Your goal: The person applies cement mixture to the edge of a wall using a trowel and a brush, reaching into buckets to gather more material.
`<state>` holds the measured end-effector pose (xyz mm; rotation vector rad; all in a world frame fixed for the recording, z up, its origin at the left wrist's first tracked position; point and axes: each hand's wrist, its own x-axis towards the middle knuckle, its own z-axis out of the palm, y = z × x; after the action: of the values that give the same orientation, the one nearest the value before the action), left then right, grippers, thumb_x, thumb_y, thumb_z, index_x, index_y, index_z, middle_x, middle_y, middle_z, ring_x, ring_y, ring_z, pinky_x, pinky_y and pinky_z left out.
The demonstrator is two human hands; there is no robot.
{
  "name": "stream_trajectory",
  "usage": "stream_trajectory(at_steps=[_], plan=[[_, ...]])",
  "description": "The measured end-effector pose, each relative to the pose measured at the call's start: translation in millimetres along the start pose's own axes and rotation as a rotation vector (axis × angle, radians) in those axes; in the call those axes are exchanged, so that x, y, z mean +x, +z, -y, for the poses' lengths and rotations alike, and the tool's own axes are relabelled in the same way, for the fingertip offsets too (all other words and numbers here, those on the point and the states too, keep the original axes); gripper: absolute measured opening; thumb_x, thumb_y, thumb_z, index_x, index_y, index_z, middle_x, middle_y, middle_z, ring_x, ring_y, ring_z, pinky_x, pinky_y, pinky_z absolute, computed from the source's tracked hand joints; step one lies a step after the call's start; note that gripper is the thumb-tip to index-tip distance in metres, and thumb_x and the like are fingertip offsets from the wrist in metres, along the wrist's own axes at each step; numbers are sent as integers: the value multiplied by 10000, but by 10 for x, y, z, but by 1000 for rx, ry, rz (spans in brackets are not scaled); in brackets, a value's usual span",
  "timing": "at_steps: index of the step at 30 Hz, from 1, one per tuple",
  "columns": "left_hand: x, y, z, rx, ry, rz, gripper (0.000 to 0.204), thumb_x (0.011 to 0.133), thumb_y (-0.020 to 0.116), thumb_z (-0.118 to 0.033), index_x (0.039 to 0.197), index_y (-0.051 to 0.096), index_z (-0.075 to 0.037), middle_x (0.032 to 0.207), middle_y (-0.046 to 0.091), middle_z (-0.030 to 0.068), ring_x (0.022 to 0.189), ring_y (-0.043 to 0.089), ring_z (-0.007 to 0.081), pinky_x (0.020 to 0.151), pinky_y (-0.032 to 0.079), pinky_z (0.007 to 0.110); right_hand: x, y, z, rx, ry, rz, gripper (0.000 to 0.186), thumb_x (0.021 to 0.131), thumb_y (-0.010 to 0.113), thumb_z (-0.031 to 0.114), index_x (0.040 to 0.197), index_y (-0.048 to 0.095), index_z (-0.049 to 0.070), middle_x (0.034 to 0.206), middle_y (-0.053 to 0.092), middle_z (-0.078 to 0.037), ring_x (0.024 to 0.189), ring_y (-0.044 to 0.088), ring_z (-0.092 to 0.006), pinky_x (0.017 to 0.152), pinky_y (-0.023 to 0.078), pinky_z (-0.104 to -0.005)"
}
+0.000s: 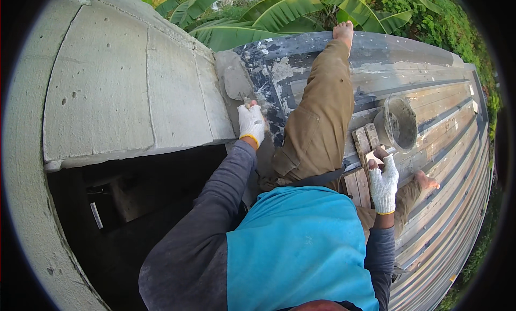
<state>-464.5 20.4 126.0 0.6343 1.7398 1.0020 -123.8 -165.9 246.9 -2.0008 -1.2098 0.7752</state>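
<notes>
At the far left, a grey concrete wall [107,85] is seen, marked by seams and small pits, and below it a dark opening [161,198] is framed by concrete. Just right of the wall's corner, a mortar-coated trowel [236,82] is laid against a strip of grey mortar [227,64]. Its near end is gripped by the left hand [251,123], which is covered by a white knit glove with bared fingertips; the handle itself is hidden. Towards the middle, a leg in brown trousers [321,107] is stretched across the corrugated roof [451,150], its bare foot [344,33] placed near the roof's far edge, where banana leaves [285,15] are seen beyond. Farther right, weathered wooden boards [361,143] are set beside a round bucket [382,125], whose inside is smeared with grey mortar. Just below the bucket, the right hand [384,179], likewise gloved, is held with thumb and fingers bent about a pale flat piece [374,158]; whether that piece is gripped cannot be told.
</notes>
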Motion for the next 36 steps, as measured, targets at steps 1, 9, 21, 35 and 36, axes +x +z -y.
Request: stream_trajectory(at_steps=[1, 9, 21, 35, 36], plan=[[-12, 176, -237, -92, -73, -48, 260, 943, 593, -338, 1081, 481, -148, 893, 527, 72, 643, 556, 234, 533, 476, 388, -1, -12, -29, 2, 13, -10, 393, 896, 678, 176, 1244, 584, 19, 1090, 659, -104, 763, 610, -158, 734, 504, -316], [386, 340, -361, -305, -177, -103, 212, 964, 527, -341, 1056, 523, -150, 869, 555, 66, 682, 558, 225, 543, 439, 386, -7, -39, -131, -46, 4, -45, 406, 893, 684, 205, 1241, 587, 22, 1080, 662, -119, 773, 608, -183, 748, 506, -331], [-767, 118, 224, -302, -312, -76, 263, 941, 581, -359, 1129, 497, -194, 1077, 524, 97, 746, 587, 304, 593, 503, 467, -57, -81, -276, -63, -40, -86, 417, 889, 680, 235, 1233, 597, 14, 1093, 665, -132, 859, 623, -206, 802, 505, -346], [-329, -39, 137, -197, -162, 16, 298, 934, 597, -352, 1110, 445, -167, 910, 509, 102, 629, 574, 260, 493, 497, 407, -51, -104, -134, -34, 19, -34, 447, 902, 666, 281, 1234, 591, -8, 1098, 664, -142, 826, 611, -206, 800, 501, -354], [-294, -2, 108, -230, -165, -21, 285, 933, 594, -333, 1126, 452, -179, 927, 506, 102, 639, 574, 263, 504, 500, 410, -45, -101, -120, -30, 30, -25, 450, 899, 668, 280, 1235, 590, -9, 1098, 664, -142, 829, 611, -205, 802, 500, -353]])
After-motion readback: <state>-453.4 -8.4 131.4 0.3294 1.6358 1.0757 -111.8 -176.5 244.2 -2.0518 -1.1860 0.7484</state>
